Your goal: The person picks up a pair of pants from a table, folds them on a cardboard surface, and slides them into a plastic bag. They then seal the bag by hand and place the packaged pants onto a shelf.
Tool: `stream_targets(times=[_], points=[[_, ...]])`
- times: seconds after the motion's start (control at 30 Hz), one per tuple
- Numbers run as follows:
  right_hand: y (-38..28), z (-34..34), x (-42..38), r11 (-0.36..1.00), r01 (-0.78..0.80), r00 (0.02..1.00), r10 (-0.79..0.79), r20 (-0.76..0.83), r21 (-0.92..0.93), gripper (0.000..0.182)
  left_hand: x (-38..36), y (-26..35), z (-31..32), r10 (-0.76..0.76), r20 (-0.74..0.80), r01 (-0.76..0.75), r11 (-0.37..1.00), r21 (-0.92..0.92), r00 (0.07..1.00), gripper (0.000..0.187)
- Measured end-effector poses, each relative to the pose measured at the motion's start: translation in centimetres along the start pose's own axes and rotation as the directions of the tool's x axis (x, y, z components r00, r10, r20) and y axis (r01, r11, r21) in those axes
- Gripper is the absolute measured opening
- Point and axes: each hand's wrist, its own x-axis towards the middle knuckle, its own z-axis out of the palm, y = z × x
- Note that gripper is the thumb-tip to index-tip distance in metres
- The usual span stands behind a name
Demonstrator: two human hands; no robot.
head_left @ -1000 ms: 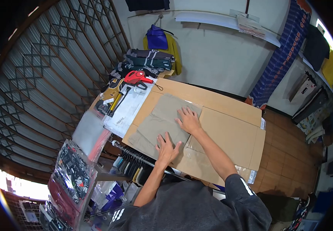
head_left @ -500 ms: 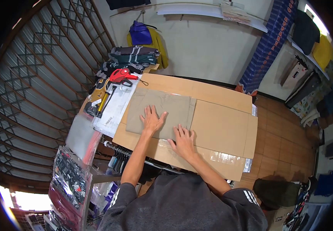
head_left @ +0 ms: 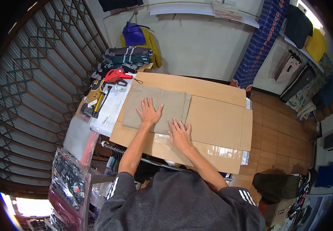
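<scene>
A folded khaki garment (head_left: 135, 102) lies flat on the cardboard sheet (head_left: 218, 123), a narrow band running along its right edge. My left hand (head_left: 150, 113) rests palm down on its middle, fingers stretched out. At the garment's lower right corner is my right hand (head_left: 180, 136), also flat and open. Its fingertips lie over the cloth while the palm is above the near cardboard flap. Neither hand grips anything.
A red tape dispenser (head_left: 116, 76) and a yellow-and-black tool (head_left: 96, 98) lie on white packaging at the left. Folded clothes (head_left: 128, 57) are stacked behind them. Plastic-wrapped garments (head_left: 69, 169) stand near left, beside a metal folding gate (head_left: 39, 88).
My left hand has slid slightly away from me over the garment. The right hand stays at the lower right corner. The whole view has shifted a little.
</scene>
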Motion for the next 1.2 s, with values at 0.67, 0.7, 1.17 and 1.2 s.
stream_targets(times=[0.67, 0.7, 1.17, 1.2], points=[[-4.3, -1.6, 5.8, 0.972, -0.031, 0.994, 0.056, -0.097, 0.235, 0.054, -18.1, -16.5, -9.1, -0.366, -0.443, -0.013, 0.758, -0.652, 0.818, 0.024], [-5.1, -1.0, 7.1, 0.978, -0.045, 0.995, 0.062, -0.076, 0.202, 0.056, -18.1, -18.3, -9.4, -0.417, -0.467, -0.012, 0.736, -0.677, 0.780, 0.023], [-6.5, 6.8, 11.9, 0.936, -0.209, 0.960, 0.251, 0.122, -0.282, 0.076, -13.3, -38.4, -10.9, -0.571, -0.603, 0.509, 0.808, -0.296, 0.557, 0.037], [-6.7, 6.8, 11.9, 0.935, -0.217, 0.959, 0.258, 0.119, -0.281, 0.076, -13.0, -39.7, -10.8, -0.582, -0.596, 0.540, 0.796, -0.275, 0.554, 0.037]])
